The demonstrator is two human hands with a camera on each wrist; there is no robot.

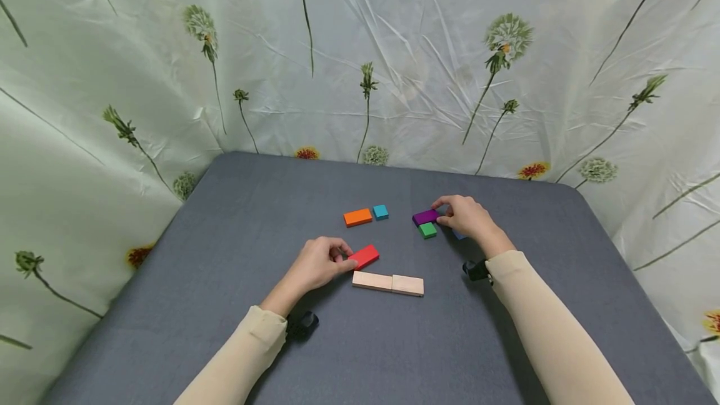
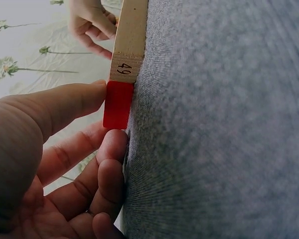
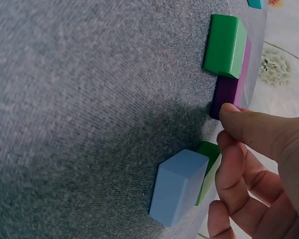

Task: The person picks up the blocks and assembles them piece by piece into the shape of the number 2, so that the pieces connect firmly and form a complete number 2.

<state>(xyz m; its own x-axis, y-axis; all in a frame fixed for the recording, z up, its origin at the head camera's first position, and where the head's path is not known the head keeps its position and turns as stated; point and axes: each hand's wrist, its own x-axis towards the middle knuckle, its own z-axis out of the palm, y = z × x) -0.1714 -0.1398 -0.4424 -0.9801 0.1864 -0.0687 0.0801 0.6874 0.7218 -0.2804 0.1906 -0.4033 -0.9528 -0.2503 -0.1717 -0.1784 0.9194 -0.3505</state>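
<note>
My left hand (image 1: 319,262) pinches the near-left end of a flat red block (image 1: 367,255) between thumb and fingers. In the left wrist view, the red block (image 2: 118,104) lies in front of a plain wooden block (image 2: 123,69) marked 49. My right hand (image 1: 469,220) grips the right end of a purple block (image 1: 424,217). A small green block (image 1: 427,230) sits against the purple block's near side. Under the right hand, a light blue block (image 3: 177,186) stands beside another green block (image 3: 208,172), partly hidden behind it.
Two plain wooden blocks (image 1: 374,280) lie end to end just nearer than the red one. Farther back are an orange block (image 1: 358,217) and a small cyan block (image 1: 380,212). Everything rests on a grey cloth-covered table (image 1: 253,205), with a flowered curtain (image 1: 394,49) behind.
</note>
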